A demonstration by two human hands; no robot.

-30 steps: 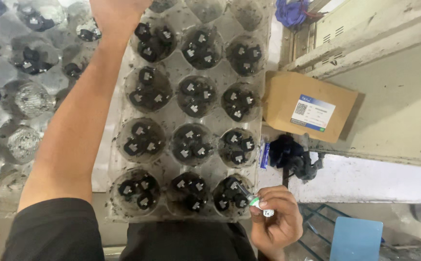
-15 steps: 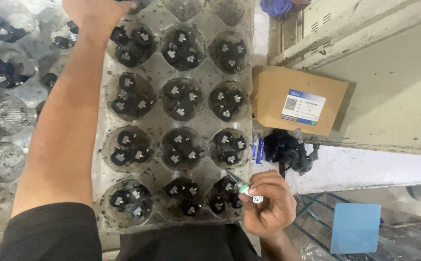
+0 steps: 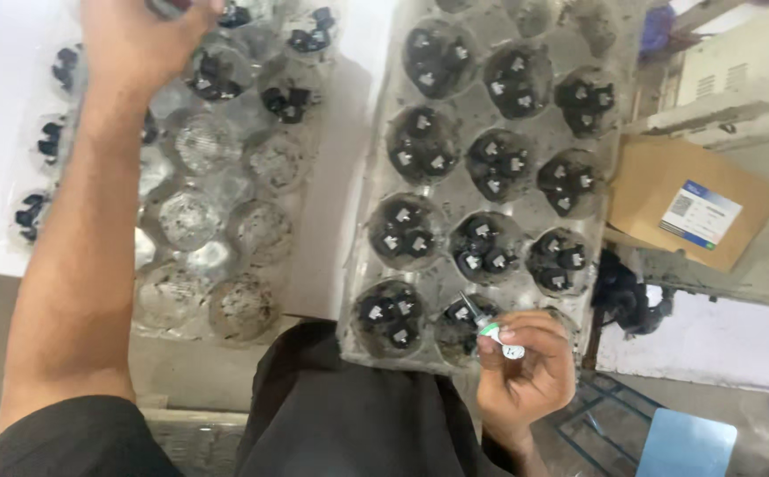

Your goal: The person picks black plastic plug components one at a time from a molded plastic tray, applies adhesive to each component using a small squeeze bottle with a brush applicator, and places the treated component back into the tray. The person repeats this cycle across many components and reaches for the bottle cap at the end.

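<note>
While gripping a slim green-and-white tool [image 3: 491, 331] in closed fingers, right hand [image 3: 526, 371] at the near edge of the grey cup tray [image 3: 482, 177], tool tip over a cup of small black parts [image 3: 460, 318]. Left hand [image 3: 141, 40] far out over the clear plastic tray [image 3: 216, 203], closed on something dark, unidentifiable.

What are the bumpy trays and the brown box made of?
The right tray looks like thin clear plastic, grimy and dull. The left tray seems the same plastic, glinting where the cups catch light. The brown box looks like matte cardboard, flat tan with a paper label.
</note>
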